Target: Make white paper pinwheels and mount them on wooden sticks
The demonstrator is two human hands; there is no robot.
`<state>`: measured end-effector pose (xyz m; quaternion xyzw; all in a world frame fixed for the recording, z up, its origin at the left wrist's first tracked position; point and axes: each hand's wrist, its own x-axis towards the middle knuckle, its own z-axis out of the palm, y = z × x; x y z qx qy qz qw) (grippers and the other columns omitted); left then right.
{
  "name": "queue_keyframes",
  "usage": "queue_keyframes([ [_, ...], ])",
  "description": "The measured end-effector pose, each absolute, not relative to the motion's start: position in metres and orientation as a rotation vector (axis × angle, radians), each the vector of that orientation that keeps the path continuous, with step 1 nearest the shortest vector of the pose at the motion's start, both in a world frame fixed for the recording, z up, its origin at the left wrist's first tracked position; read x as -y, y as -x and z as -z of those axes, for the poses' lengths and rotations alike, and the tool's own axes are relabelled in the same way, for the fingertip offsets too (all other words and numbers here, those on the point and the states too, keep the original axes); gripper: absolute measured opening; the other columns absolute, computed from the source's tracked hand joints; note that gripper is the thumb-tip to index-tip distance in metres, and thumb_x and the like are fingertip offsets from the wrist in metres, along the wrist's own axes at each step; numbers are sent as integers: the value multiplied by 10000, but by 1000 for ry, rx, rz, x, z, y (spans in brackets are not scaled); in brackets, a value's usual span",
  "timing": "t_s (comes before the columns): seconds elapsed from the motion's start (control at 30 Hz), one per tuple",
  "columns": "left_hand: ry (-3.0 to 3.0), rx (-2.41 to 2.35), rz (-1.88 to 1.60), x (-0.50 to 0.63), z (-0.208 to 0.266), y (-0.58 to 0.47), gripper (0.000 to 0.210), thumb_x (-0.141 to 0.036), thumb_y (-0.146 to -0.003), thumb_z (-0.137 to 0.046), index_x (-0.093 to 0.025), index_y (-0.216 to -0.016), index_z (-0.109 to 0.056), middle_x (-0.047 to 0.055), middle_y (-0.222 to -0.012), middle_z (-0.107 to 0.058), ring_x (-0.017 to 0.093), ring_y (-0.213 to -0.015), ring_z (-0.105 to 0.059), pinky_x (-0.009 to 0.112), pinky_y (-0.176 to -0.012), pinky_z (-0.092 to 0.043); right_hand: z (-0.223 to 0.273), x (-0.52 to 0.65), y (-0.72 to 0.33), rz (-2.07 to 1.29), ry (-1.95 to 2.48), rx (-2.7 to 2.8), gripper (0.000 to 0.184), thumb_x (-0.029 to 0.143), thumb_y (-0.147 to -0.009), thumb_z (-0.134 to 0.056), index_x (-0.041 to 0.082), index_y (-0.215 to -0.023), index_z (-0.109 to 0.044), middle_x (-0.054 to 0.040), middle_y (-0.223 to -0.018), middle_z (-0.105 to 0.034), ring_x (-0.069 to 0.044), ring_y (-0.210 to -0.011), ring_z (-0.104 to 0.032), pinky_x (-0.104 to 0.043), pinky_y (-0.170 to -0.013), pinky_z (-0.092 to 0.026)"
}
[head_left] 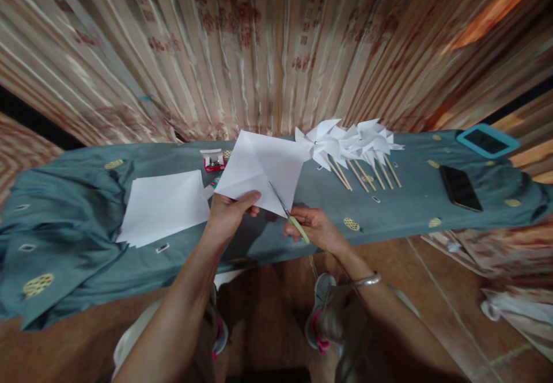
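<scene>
A square white sheet of paper (263,167) with faint crease lines is held up over the cloth by my left hand (233,213), thumb on top and fingers beneath. My right hand (315,227) grips scissors (298,227) by their light green handles. The scissor blades lie at the sheet's near corner and point in toward its middle. To the left rests a stack of white paper (166,207). Several white paper pinwheels (337,141) on wooden sticks lie in a row to the right, beyond the sheet.
A green patterned cloth (401,216) covers the narrow table. Behind the sheet stands a small open red box (212,161). At the right are a black phone (460,188) and a blue-framed tablet-like device (488,140). A pleated curtain (268,55) hangs along the back.
</scene>
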<state>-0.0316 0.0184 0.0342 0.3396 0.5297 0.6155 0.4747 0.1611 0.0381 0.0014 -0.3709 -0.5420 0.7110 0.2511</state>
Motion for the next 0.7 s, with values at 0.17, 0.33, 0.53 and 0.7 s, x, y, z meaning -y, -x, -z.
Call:
queue_keyframes([
  [0.17,-855,-1299,-1493,-17,-35,30,207,-240,-555,-760,-153,-644,-594,-40,-488,-570,84,-379,-487,199,-370,-403,-1,-38,-162,-1924,1013,1488,436,468,-566,-854,160,-810,-667,31,-651,-616,-65,-521,-488,-201,-491,-410],
  [0.33,-868,-1305,-1482,-17,-35,30,197,-239,-575,-752,-151,-654,-595,-40,-487,-574,85,-384,-496,199,-380,-415,0,-37,-161,-1903,1012,1462,420,438,-542,-873,155,-780,-672,44,-618,-593,-57,-508,-484,-188,-484,-407],
  [0.53,-873,-1303,-1496,-18,-32,30,207,-238,-576,-758,-157,-683,-600,-46,-499,-575,82,-380,-493,198,-383,-417,-2,-38,-160,-1920,1034,1438,404,426,-544,-872,162,-791,-692,30,-632,-635,-59,-491,-490,-187,-466,-407],
  [0.7,-874,-1298,-1491,-18,-31,30,208,-249,-571,-757,-156,-664,-596,-45,-490,-568,84,-378,-491,199,-379,-414,-3,-38,-160,-1935,1033,1437,400,414,-548,-871,168,-812,-699,24,-639,-645,-75,-513,-525,-194,-474,-420],
])
